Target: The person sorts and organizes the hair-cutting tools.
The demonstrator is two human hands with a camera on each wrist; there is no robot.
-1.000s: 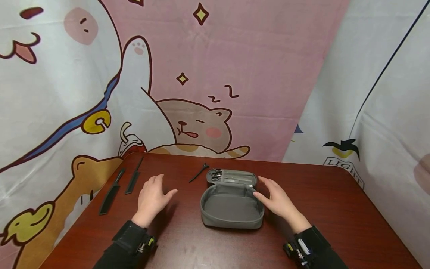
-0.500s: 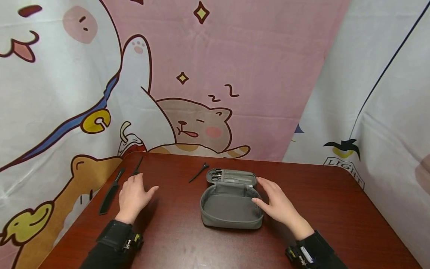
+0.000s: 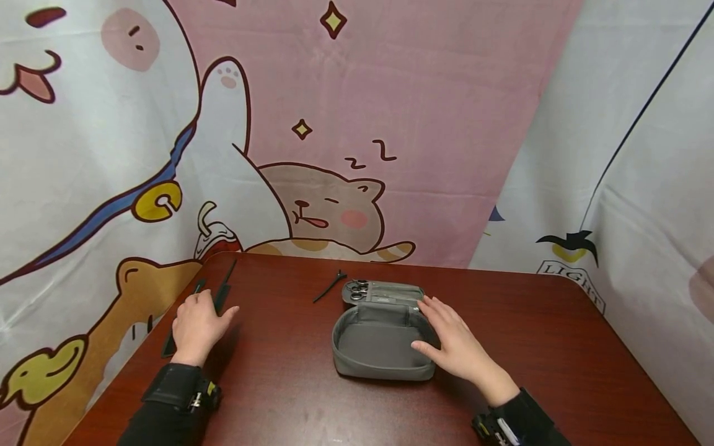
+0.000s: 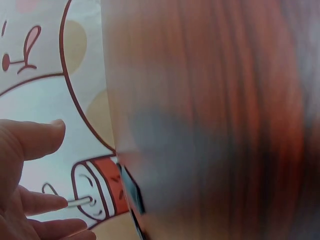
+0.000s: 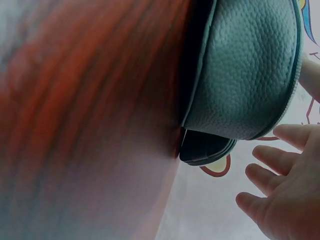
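Observation:
In the head view my left hand (image 3: 198, 325) is over a dark comb (image 3: 168, 347) with a handle at the table's left edge, covering its middle. A second, narrower comb (image 3: 221, 297) lies just past the fingers. The left wrist view shows the thumb and fingers (image 4: 55, 227) spread apart, nothing between them. My right hand (image 3: 460, 347) is at the right side of an unzipped grey case (image 3: 385, 370), fingers extended along its rim. Scissors (image 3: 359, 291) sit in the case's raised lid (image 3: 398, 292). From the right wrist view, the case's pebbled wall (image 5: 245, 75) stands beside the fingers.
A slim black hair clip (image 3: 330, 287) lies on the brown table (image 3: 312, 396), left of the case lid. Behind the table hangs a cartoon-printed cloth (image 3: 446, 124). The table's left edge runs close beside the combs.
My left hand has moved left across the table, from beside the combs to over the left one. The right hand has shifted slightly left over the case's rim. The case stays put.

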